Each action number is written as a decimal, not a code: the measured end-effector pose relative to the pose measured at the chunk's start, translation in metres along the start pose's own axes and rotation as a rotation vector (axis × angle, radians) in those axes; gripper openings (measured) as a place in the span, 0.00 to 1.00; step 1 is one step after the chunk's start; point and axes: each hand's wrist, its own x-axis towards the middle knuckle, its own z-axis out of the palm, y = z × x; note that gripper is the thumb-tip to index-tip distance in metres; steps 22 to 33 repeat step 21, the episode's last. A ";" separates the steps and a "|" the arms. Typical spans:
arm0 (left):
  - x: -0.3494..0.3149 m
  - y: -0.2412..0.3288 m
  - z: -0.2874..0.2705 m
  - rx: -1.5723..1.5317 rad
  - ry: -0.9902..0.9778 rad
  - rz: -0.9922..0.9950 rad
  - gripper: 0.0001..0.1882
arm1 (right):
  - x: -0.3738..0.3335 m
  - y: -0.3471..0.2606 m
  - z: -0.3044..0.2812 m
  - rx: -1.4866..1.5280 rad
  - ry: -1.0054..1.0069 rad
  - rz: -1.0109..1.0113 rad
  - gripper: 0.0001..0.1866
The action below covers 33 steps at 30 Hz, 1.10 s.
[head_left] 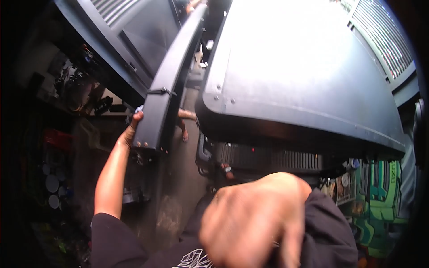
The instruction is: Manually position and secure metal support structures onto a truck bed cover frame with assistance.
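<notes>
My left hand (135, 123) is closed around the near left side of a long black beam-like case (163, 85), its arm stretched out ahead. A thin dark strap (159, 91) crosses the case, and small screws show at its near end. A small pale bit shows by my left fingers. My right hand (259, 219) is close in front of my chest, bent at the wrist and smeared by motion. Its fingers point down, and anything in them is hidden. Beyond it lies a large, rounded, black hard-shell lid (286, 94), glaring white at its far part.
Another person's hand (195, 5) shows at the far end of the case. A bare foot and limb (184, 134) appear between case and lid. A ribbed dark surface (268, 156) lies beneath the lid. Left stand cluttered shelves (73, 85); right, a green painted wall (380, 196).
</notes>
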 end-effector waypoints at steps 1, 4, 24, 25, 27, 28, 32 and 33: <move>0.000 0.004 0.007 0.024 -0.052 0.029 0.69 | -0.023 0.013 0.001 0.131 0.107 0.302 0.28; 0.008 0.005 0.008 0.114 -0.093 0.088 0.69 | -0.056 0.105 0.004 0.022 0.667 0.696 0.31; -0.004 -0.018 -0.038 -0.023 0.232 -0.166 0.64 | -0.108 0.362 -0.169 0.795 1.440 0.323 0.55; -0.004 -0.018 -0.038 -0.023 0.232 -0.166 0.64 | -0.108 0.362 -0.169 0.795 1.440 0.323 0.55; -0.004 -0.018 -0.038 -0.023 0.232 -0.166 0.64 | -0.108 0.362 -0.169 0.795 1.440 0.323 0.55; -0.004 -0.018 -0.038 -0.023 0.232 -0.166 0.64 | -0.108 0.362 -0.169 0.795 1.440 0.323 0.55; -0.004 -0.018 -0.038 -0.023 0.232 -0.166 0.64 | -0.108 0.362 -0.169 0.795 1.440 0.323 0.55; -0.004 -0.018 -0.038 -0.023 0.232 -0.166 0.64 | -0.108 0.362 -0.169 0.795 1.440 0.323 0.55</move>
